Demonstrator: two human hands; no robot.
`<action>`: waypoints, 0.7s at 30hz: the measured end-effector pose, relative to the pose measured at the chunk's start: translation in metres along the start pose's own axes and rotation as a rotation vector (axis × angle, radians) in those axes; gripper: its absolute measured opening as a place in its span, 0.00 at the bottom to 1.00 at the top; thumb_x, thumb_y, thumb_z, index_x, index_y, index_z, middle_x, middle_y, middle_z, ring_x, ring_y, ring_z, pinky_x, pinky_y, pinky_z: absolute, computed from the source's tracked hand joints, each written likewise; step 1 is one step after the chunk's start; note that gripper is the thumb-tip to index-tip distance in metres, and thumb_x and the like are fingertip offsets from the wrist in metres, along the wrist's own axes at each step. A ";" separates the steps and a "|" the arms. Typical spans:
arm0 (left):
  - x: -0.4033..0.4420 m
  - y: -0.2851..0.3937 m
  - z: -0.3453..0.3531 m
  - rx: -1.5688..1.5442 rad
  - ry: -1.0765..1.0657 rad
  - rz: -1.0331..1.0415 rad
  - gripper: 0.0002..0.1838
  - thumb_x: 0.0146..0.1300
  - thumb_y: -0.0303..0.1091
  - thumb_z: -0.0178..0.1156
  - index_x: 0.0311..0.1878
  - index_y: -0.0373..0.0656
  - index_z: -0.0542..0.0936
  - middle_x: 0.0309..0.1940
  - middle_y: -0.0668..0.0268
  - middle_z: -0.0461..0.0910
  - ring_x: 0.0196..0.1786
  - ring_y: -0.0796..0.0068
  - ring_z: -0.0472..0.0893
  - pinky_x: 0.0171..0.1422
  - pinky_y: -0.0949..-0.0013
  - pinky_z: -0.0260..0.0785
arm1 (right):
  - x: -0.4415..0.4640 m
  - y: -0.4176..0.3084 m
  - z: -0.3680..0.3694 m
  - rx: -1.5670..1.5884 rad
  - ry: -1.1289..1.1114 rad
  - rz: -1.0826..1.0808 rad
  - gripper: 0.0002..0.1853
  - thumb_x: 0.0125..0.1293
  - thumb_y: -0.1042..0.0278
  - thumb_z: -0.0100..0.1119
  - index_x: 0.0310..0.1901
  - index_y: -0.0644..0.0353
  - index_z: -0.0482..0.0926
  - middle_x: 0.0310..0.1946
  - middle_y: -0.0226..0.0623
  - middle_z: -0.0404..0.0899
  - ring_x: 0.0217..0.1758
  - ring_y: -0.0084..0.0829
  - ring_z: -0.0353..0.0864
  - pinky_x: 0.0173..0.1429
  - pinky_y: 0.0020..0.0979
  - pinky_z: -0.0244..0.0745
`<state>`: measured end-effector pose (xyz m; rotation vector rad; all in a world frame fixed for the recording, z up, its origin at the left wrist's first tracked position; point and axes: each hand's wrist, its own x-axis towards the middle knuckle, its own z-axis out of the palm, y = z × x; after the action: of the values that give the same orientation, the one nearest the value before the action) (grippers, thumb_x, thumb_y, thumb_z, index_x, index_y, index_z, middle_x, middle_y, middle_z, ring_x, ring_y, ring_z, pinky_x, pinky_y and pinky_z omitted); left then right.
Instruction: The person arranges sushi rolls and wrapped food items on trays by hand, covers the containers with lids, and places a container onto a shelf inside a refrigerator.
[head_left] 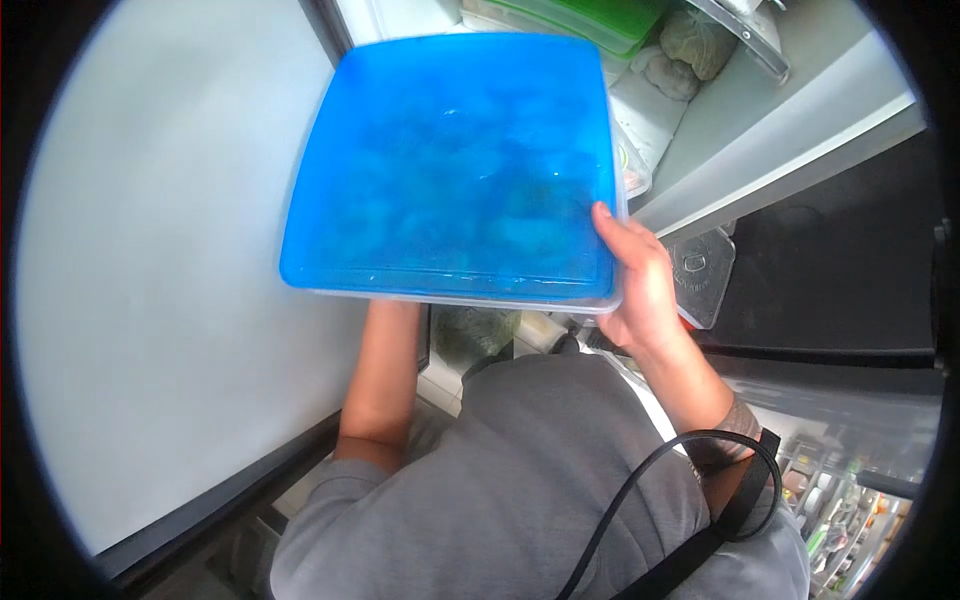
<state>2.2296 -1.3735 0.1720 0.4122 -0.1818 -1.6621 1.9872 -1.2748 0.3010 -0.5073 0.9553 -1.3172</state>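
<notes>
A wide plastic container with a see-through blue lid (450, 170) is held up in front of me, tilted so that its top faces me. Pale, lumpy contents show dimly through the lid. My right hand (640, 275) grips its near right corner, thumb on the lid's edge and fingers curled beneath. From below, my left forearm (385, 370) reaches under the container's near side. The left hand itself is hidden behind the container, so its fingers do not show.
A large pale door panel (180, 250) with a dark frame stands at left. Behind the container, a white cabinet interior holds a green-lidded box (600, 20) and tied plastic bags (695, 45). At right are a black surface (830, 260), a clear plastic lid (700, 275) and small packed items (840, 520).
</notes>
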 end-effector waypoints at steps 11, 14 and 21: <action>-0.007 -0.008 0.042 0.087 0.131 0.053 0.52 0.76 0.79 0.38 0.78 0.37 0.68 0.73 0.55 0.76 0.72 0.53 0.75 0.76 0.49 0.71 | -0.014 0.062 0.036 0.146 0.209 -0.221 0.29 0.85 0.47 0.54 0.71 0.65 0.69 0.67 0.43 0.76 0.62 0.34 0.82 0.66 0.38 0.79; -0.005 -0.006 0.033 0.109 -0.009 0.097 0.56 0.74 0.81 0.42 0.82 0.34 0.61 0.79 0.51 0.68 0.76 0.49 0.71 0.81 0.48 0.64 | -0.019 0.030 0.039 -0.108 -0.018 0.162 0.30 0.84 0.46 0.55 0.69 0.67 0.69 0.63 0.45 0.77 0.54 0.32 0.85 0.55 0.35 0.86; -0.004 -0.011 0.046 0.322 -0.002 0.171 0.45 0.80 0.74 0.40 0.80 0.42 0.67 0.76 0.55 0.71 0.73 0.58 0.74 0.76 0.52 0.71 | -0.003 -0.024 0.012 -1.091 0.006 -0.425 0.09 0.76 0.64 0.66 0.47 0.61 0.85 0.35 0.32 0.86 0.38 0.22 0.85 0.44 0.30 0.80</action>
<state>2.2024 -1.3737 0.2108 0.6196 -0.4773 -1.4672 1.9834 -1.2799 0.3273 -1.6033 1.6021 -1.0544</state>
